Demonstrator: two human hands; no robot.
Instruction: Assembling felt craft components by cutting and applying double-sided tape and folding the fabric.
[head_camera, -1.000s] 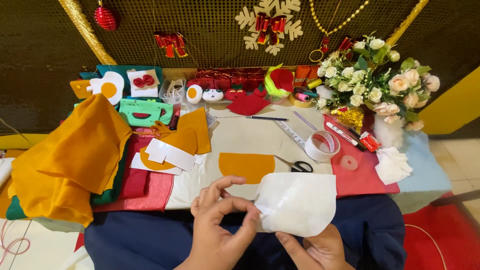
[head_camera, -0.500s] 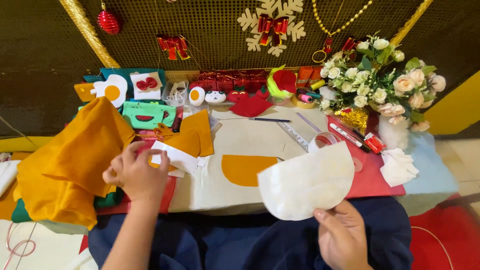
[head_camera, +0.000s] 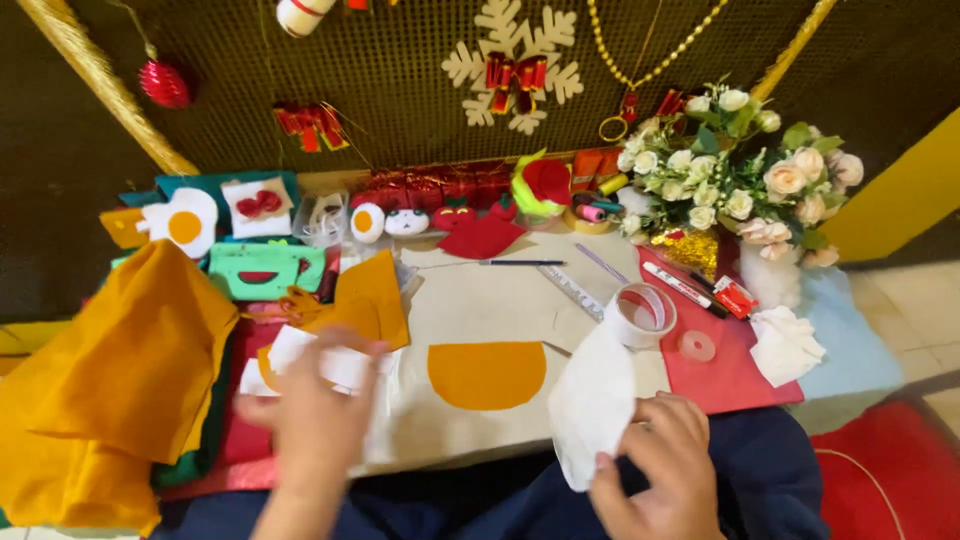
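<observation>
My right hand grips a white felt piece by its lower edge, near the front of the low table; the felt stands up edge-on. My left hand, blurred, is over white felt scraps that lie on orange felt pieces at the left; its fingers curl on a scraps' edge. An orange half-round felt shape lies on beige cloth between my hands.
A heap of orange cloth fills the left. A tape roll, a ruler, pens and red felt lie at the right. A bouquet stands at the back right. Felt craft pieces line the back.
My left hand left the white felt piece and reached left to the scraps. My right hand kept the white piece, swung it right, and it now stands narrower, turned edge-on.
</observation>
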